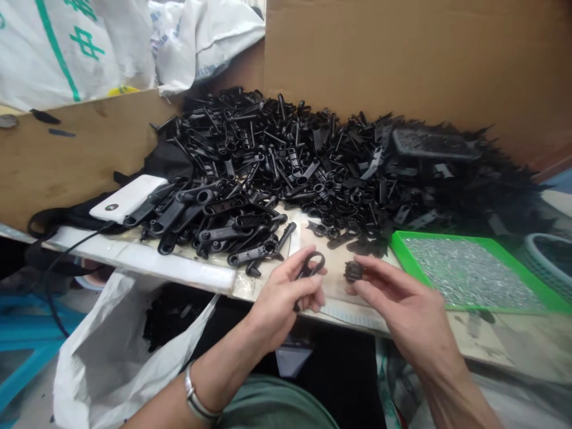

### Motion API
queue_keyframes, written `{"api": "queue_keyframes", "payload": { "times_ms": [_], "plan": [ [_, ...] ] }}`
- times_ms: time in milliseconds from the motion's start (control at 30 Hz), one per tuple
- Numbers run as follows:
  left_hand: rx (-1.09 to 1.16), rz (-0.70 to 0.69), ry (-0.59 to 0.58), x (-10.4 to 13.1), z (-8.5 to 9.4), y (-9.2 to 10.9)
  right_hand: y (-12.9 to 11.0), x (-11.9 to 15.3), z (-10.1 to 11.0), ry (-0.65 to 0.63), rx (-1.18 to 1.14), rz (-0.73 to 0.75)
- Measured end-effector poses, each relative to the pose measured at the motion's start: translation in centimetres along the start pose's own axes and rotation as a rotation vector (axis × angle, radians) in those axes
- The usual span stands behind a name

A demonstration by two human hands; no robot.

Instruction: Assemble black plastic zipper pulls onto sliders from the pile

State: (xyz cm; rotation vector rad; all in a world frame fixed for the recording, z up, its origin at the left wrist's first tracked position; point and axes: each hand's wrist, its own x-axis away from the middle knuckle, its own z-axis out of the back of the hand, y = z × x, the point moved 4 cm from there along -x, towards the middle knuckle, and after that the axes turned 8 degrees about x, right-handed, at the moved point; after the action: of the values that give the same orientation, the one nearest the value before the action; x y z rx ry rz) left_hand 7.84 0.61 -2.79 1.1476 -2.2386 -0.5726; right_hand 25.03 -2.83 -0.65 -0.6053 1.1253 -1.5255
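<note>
My left hand (286, 292) is closed round a black plastic part with a ring-shaped end (316, 257); the rest of that part is mostly covered by my fingers. Between the thumb and fingers of my right hand (402, 298) is a small black toothed cylinder (353, 271), much like a gear. The two pieces are apart, held just above the table's front edge. A heap of black plastic lever parts (277, 149) spreads behind my hands, and a nearer group of long black handles (214, 220) lies to the left.
At right stands a green tray (400, 243) of small silvery metal pins. A white power bank (129, 196) with a cable lies at left. Cardboard walls (415, 53) enclose the back. Below the table hangs an open white sack (98, 339) with black pieces. A basket (547, 268) sits far right.
</note>
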Motion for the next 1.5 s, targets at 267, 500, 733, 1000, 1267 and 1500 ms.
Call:
{"api": "queue_keyframes", "payload": {
  "times_ms": [267,500,733,1000,1267,1500],
  "plan": [
    [0.295,0.052,-0.112,-0.7,-0.4,-0.7,-1.7,0.8,-2.4,0.095,0.206,0.363],
    [0.087,-0.036,-0.225,-0.2,-1.1,-0.7,-2.4,0.5,-3.2,0.100,0.365,0.510],
    [-0.435,-0.231,-0.175,0.6,-0.8,-0.2,-2.8,0.4,-3.5,0.064,0.397,0.523],
    [-0.886,-0.306,-0.089,1.2,-0.4,1.0,-2.7,1.6,-3.5,0.012,0.317,0.393],
    [-1.007,-0.256,-0.207,2.6,-0.3,1.0,-1.9,1.5,-2.5,-0.386,0.011,0.015],
    [-1.082,-0.314,-0.129,2.4,-0.1,0.2,-2.5,1.7,-4.4,-0.337,-0.021,-0.065]
  ]
}}
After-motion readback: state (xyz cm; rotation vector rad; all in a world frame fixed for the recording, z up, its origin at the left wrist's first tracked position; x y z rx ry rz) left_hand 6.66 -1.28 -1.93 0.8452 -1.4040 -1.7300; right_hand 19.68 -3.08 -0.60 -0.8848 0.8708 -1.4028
